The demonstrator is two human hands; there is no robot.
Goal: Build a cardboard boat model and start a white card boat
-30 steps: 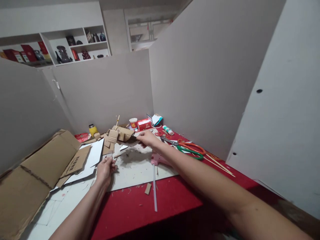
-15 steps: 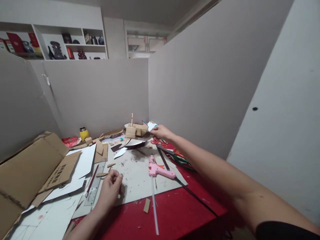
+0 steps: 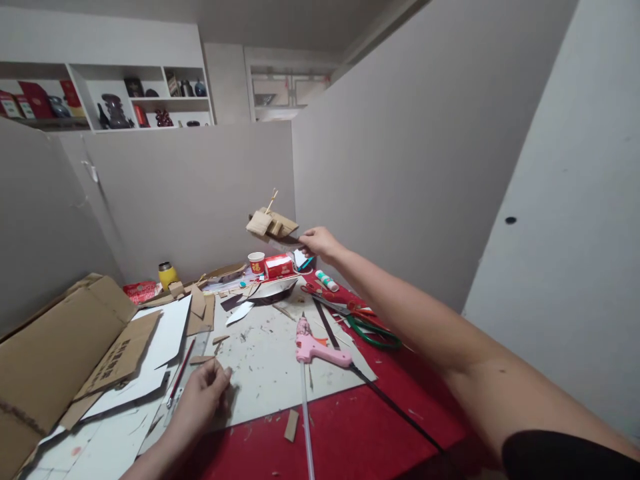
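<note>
A cardboard model boat (image 3: 273, 225) with a thin wooden mast is held up off the table by my right hand (image 3: 320, 243), its fingers pinching the boat's right end. My left hand (image 3: 207, 393) rests low on the white board (image 3: 265, 340), fingers curled in and no object showing between them. Beside it lie small cardboard scraps (image 3: 220, 340), a pencil (image 3: 181, 373) and a partly covered clear ruler (image 3: 200, 343). A pink hot glue gun (image 3: 320, 350) lies on the board between my hands, a clear glue stick (image 3: 306, 420) in its rear.
At left stands an open cardboard box (image 3: 75, 340). Farther back are a yellow jar (image 3: 167, 275), a paper cup (image 3: 257, 262) and a red box (image 3: 279, 267). Green-handled scissors (image 3: 375, 333) and a white-and-green tube (image 3: 327, 281) lie under my right arm. Grey partitions (image 3: 200, 193) enclose the table.
My right hand has lifted the cardboard boat up from the back of the table, uncovering the cup and red box. My left hand has shifted slightly left and down in view.
</note>
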